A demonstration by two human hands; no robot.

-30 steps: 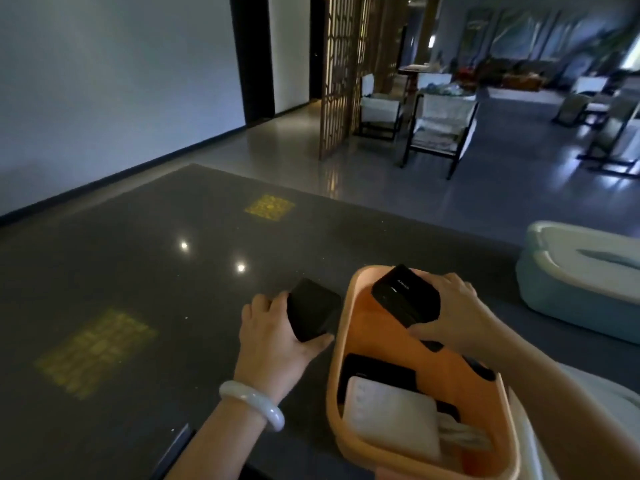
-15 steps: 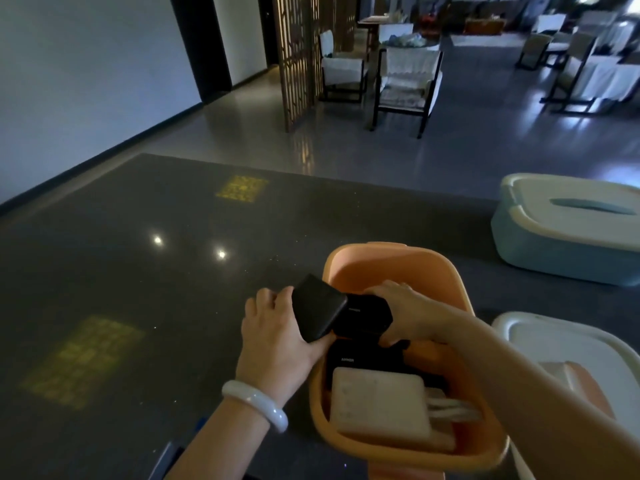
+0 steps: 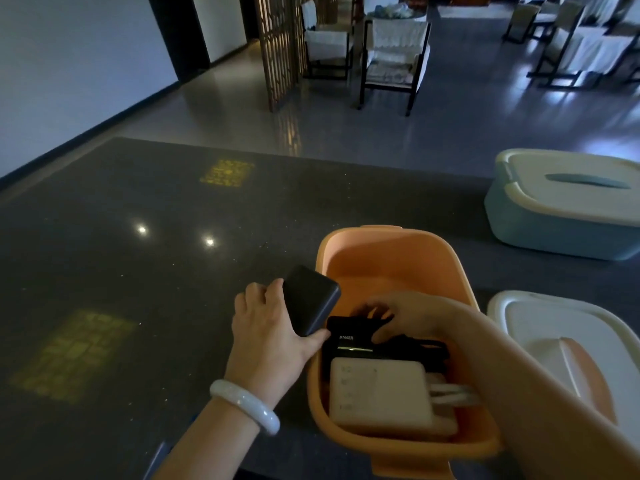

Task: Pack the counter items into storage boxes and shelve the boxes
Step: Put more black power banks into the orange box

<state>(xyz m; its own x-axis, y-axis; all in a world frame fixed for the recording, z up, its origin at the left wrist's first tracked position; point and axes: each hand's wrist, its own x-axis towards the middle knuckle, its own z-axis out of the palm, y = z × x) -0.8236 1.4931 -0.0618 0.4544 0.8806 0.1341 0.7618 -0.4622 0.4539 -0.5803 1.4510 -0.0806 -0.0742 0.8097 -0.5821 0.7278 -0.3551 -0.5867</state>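
Your left hand (image 3: 273, 336) grips a dark power bank (image 3: 309, 301) just over the left rim of the orange storage box (image 3: 388, 251) at the counter's (image 3: 138, 271) near edge. Your right hand (image 3: 412, 315), fingers curled, holds a black Anker power bank (image 3: 346, 337) inside the box, beside a white charger (image 3: 379, 393).

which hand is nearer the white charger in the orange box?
Right. The right hand is inside the orange box, placing a black device just beyond the white charger. The left hand is outside the rim, gripping a dark power bank.
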